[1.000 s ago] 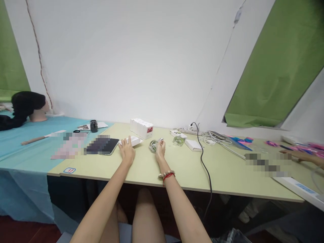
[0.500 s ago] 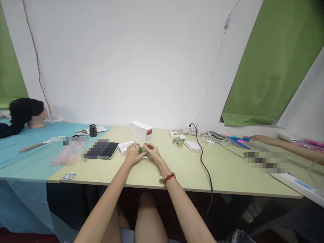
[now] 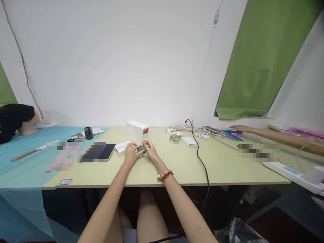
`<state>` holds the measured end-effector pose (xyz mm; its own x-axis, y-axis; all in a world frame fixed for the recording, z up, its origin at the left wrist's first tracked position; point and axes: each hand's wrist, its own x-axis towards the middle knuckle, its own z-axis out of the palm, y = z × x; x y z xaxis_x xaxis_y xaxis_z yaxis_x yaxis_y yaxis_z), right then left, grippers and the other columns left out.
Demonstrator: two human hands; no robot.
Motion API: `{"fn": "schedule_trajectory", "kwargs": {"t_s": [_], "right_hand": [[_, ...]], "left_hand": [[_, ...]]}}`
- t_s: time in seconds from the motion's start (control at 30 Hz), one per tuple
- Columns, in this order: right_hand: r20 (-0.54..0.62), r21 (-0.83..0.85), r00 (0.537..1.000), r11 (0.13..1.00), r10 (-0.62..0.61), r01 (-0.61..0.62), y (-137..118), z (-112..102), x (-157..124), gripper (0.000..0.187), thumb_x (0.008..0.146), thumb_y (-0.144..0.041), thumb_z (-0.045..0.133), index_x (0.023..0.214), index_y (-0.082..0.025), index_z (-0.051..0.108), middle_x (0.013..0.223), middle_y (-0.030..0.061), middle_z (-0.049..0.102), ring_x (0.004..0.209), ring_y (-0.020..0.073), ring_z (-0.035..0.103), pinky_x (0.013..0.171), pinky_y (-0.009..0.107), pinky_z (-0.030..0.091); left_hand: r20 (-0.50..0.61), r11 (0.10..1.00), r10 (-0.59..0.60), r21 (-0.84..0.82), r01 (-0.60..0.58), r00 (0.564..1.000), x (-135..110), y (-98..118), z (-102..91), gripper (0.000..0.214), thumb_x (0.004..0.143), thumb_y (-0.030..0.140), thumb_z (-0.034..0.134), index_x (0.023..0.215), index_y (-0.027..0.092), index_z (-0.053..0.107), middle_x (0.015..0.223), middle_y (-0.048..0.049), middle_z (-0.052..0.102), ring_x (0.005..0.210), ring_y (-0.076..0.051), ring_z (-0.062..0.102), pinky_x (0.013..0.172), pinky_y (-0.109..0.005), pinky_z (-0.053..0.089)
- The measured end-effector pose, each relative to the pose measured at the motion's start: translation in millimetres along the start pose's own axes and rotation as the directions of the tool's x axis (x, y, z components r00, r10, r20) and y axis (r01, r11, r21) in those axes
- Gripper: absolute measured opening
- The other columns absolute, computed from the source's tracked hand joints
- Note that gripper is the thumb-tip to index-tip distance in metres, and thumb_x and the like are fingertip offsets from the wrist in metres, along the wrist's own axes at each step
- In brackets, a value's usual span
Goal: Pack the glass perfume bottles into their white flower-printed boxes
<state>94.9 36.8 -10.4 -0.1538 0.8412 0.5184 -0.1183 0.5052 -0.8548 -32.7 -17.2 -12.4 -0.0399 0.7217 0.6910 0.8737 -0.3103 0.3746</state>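
Observation:
A small green coil with something clear and shiny about it rests near the middle of the yellow table, between my two hands. My left hand curves round its left side, thumb and fingers pressed against it. From the right, my right hand pinches at its upper edge; a small clear piece shows above those fingertips. Part of the coil is covered by my fingers. Just beyond my left hand lies a flat white box, with a longer white box behind.
Right of my hands lie another green coil, a small white box and a black cable hanging over the edge. A co-worker's hand reaches in at the far right. A dark tablet-like device lies left.
My view has turned slightly right. Both hands stay at the green coil, and the right fingers have shifted a little along its top. The co-worker's hand has reached farther left.

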Motion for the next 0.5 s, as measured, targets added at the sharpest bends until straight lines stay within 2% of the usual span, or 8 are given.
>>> {"fn": "schedule_trajectory", "kwargs": {"t_s": [0.1, 0.23, 0.4, 0.5], "right_hand": [[-0.028, 0.010, 1.000, 1.000, 0.003, -0.003, -3.8, -2.6, 1.9, 0.048, 0.071, -0.061, 0.051, 0.083, -0.016, 0.061, 0.088, 0.0062, 0.060, 0.083, 0.0170, 0.055, 0.075, 0.027, 0.043], [-0.179, 0.000, 0.984, 1.000, 0.013, -0.013, -7.4, -16.4, 7.3, 0.058, 0.077, -0.065, 0.036, 0.094, -0.015, 0.058, 0.092, 0.0078, 0.060, 0.085, 0.0172, 0.054, 0.073, 0.026, 0.042], [-0.256, -0.110, 0.966, 0.991, 0.044, -0.074, 2.3, -31.5, 6.5, 0.055, 0.074, -0.065, 0.041, 0.083, -0.014, 0.061, 0.076, 0.0057, 0.061, 0.068, 0.0154, 0.053, 0.060, 0.024, 0.041], [-0.264, -0.206, 0.964, 0.974, 0.036, -0.093, 12.0, -38.2, 5.6, 0.050, 0.072, -0.061, 0.047, 0.072, -0.013, 0.062, 0.068, 0.0058, 0.061, 0.065, 0.0159, 0.054, 0.061, 0.025, 0.040]], "left_hand": [[0.014, 1.000, 0.007, -0.003, -0.007, 1.000, 0.0, -2.1, 0.2, 0.030, 0.073, 0.048, 0.058, 0.078, 0.020, 0.066, 0.096, -0.0062, 0.056, 0.098, -0.022, 0.047, 0.085, -0.035, 0.036], [0.045, 0.999, 0.043, -0.011, -0.043, 0.998, -1.5, -1.9, -0.2, 0.033, 0.073, 0.050, 0.057, 0.077, 0.019, 0.066, 0.095, -0.0051, 0.057, 0.095, -0.020, 0.047, 0.084, -0.033, 0.035], [0.054, 0.997, 0.073, -0.009, -0.072, 0.996, -2.6, -0.8, 0.9, 0.032, 0.077, 0.049, 0.053, 0.078, 0.018, 0.063, 0.094, -0.0058, 0.057, 0.093, -0.020, 0.047, 0.082, -0.033, 0.035], [0.047, 0.997, 0.075, 0.000, -0.075, 0.996, -2.6, -1.0, 1.8, 0.031, 0.078, 0.048, 0.052, 0.078, 0.018, 0.062, 0.092, -0.0057, 0.056, 0.090, -0.020, 0.048, 0.080, -0.034, 0.036]]}}
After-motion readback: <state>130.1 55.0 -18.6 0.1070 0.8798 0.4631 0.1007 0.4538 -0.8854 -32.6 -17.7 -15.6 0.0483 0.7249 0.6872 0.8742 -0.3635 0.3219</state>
